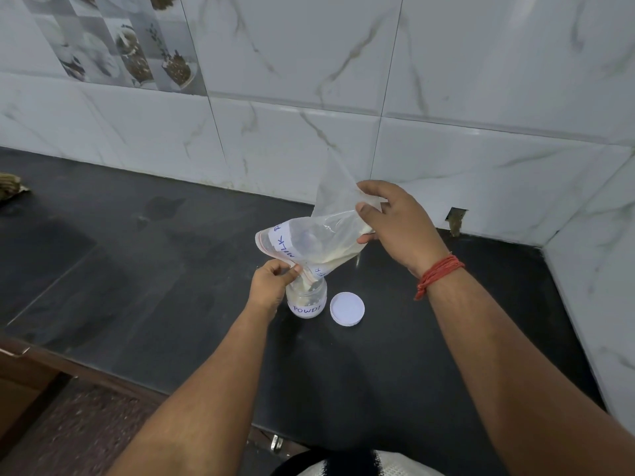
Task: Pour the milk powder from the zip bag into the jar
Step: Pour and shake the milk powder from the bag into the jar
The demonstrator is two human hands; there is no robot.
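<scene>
A clear zip bag (319,235) with a white label is tilted, its open mouth pointing down into a small clear jar (307,300) on the black counter. Pale milk powder lies along the bag's lower fold and in the jar. My left hand (269,283) pinches the bag's mouth edge right beside the jar's rim. My right hand (391,221) holds the bag's raised bottom end, up and to the right. The jar carries a white label reading "POWDE". Its white lid (347,309) lies flat on the counter just right of the jar.
The black counter (171,269) runs to a white marble-tiled wall (309,97) behind and on the right. A brownish object (10,188) sits at the far left edge. The counter's front edge and a wooden cabinet (27,372) are at lower left.
</scene>
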